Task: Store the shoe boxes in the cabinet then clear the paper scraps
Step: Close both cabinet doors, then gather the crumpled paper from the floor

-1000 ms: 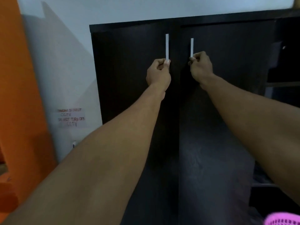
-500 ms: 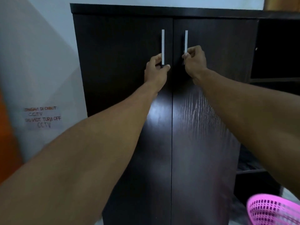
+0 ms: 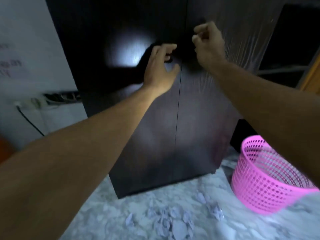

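A dark wooden cabinet (image 3: 155, 127) stands in front of me with both doors closed; its handles lie above the frame. My left hand (image 3: 160, 66) hovers at the left door with fingers spread and nothing in it. My right hand (image 3: 207, 44) is loosely curled in front of the right door, also holding nothing. Pale paper scraps (image 3: 173, 220) lie scattered on the marbled floor at the cabinet's foot. No shoe boxes are visible.
A pink mesh basket (image 3: 265, 179) stands on the floor to the right of the cabinet. Open dark shelving (image 3: 290, 49) continues at the right. At the left a white wall carries a power strip and cable (image 3: 52, 99).
Both hands have let go of the white door handles and dropped lower. The view has tilted down, bringing the floor, the paper scraps and more of the pink basket into sight.
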